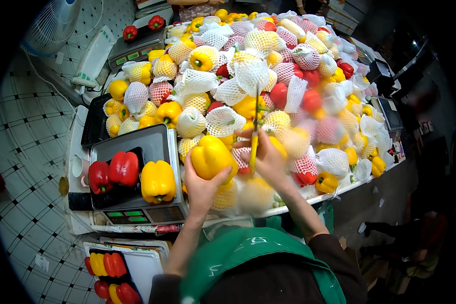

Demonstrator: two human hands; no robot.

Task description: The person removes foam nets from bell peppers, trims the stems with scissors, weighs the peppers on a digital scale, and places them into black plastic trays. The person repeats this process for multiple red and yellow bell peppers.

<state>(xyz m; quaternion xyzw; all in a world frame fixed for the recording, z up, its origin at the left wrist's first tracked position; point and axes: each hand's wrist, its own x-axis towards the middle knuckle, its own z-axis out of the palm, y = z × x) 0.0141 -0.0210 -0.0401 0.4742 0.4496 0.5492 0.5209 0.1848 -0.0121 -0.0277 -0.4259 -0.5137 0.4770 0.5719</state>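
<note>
We see the left hand (pixel 201 185) closed around a bare yellow pepper (pixel 211 157), lifted just right of the scale (pixel 159 144). The right hand (pixel 266 158) grips yellow-handled scissors (pixel 255 142), blades pointing up toward the heap of net-wrapped peppers (pixel 268 66), which spreads over the desk (pixel 339 190) right of and behind the scale. On the scale's dark tray sit two red peppers (pixel 114 172) and one yellow pepper (pixel 158 181). Below the scale, packed trays of peppers (pixel 109 276) lie side by side.
</note>
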